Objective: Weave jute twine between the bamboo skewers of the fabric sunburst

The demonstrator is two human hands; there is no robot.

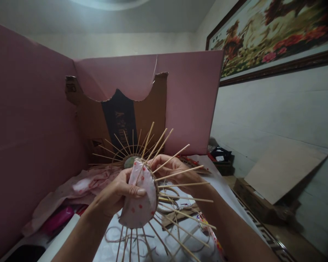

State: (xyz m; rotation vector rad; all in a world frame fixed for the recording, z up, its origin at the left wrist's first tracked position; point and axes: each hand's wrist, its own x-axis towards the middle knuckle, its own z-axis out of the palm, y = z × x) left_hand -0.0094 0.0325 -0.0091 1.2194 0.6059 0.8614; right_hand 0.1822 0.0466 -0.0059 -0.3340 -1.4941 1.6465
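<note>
My left hand (120,191) grips a round disc (140,209) covered in pale pink cloth with red dots, its thumb pressed on the face. Thin wooden sticks (180,171) radiate from the disc's edge, upward, right and down. At the upper right rim my right hand (171,167) has its fingers bent and close together, partly behind the sticks. What its fingertips pinch, if anything, is hidden. Behind the disc, a second spoked frame (131,160) with a greenish centre leans near the cardboard.
A cut cardboard sheet (150,109) stands against the pink panels (191,102). Crumpled pink dotted cloth (93,183) lies at left, beside a bright magenta item (58,218). Scissors (168,194) and loose cord (114,236) rest on the white table covering. Boxes (257,198) stand at right on the floor.
</note>
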